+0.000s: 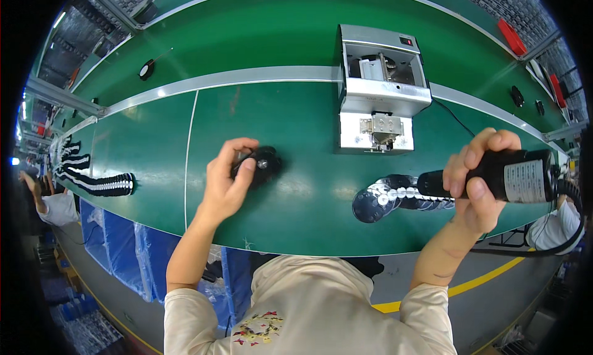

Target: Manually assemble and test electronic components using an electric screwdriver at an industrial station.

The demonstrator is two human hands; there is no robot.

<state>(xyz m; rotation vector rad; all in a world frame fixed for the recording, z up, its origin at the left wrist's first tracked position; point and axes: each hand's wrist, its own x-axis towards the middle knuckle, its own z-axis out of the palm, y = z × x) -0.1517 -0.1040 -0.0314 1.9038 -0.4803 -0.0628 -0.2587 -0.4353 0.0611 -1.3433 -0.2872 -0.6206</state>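
My left hand [226,181] grips a small black rounded part [267,163] between thumb and fingers, just above the green bench. A shiny spot shows on the part's face. My right hand [479,176] is wrapped round a black electric screwdriver [525,177] with a pale label, its cable [571,231] hanging at the right. The tool lies about level and points left. Beneath its tip a row of overlapping black round parts [370,204] with pale centres rests on the bench. A silver screw feeder [386,99] stands beyond and between my hands.
At the far left lie curved rows of black and white parts [111,184]. A metal rail [247,75] runs behind the green bench [247,117]. Beyond it are a round black item [146,70] and a red tray [511,37]. Blue plastic covers [123,238] hang below the bench's left side.
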